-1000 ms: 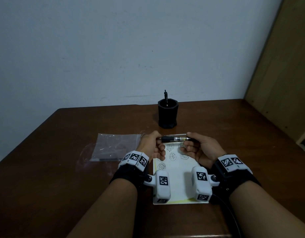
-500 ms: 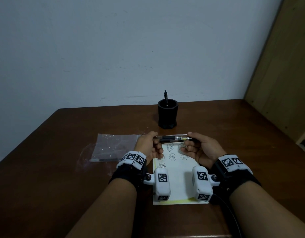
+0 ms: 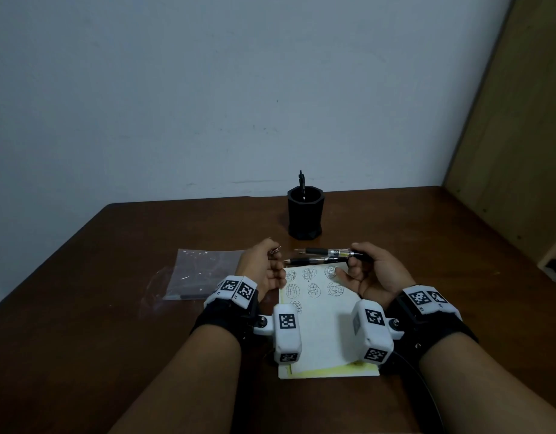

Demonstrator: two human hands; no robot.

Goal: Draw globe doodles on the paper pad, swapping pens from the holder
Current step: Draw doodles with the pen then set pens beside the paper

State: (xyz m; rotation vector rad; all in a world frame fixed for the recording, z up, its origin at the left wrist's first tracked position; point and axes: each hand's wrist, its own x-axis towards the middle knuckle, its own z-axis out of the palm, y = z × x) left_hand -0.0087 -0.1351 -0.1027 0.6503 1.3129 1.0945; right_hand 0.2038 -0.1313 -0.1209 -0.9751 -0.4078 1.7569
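Note:
My right hand (image 3: 369, 274) grips a black pen (image 3: 328, 253) by its right end, and the pen points left, level, above the top of the paper pad (image 3: 327, 333). My left hand (image 3: 264, 270) is curled just left of the pad, pinching a small shiny piece (image 3: 275, 250) that looks like the pen's cap. A second black pen (image 3: 314, 260) lies along the pad's top edge. Several globe doodles (image 3: 311, 281) fill the pad's upper part. The black holder (image 3: 305, 219) stands behind the pad with one pen (image 3: 301, 182) sticking up from it.
A clear plastic bag (image 3: 201, 274) lies flat on the brown table (image 3: 114, 308) left of my left hand. A wooden panel (image 3: 521, 151) rises at the table's right side. The wall stands right behind the table.
Both hands held the pen together before. My left hand has pulled away to the left with the small piece, leaving the pen's thin tip bare. The pen stays in my right hand.

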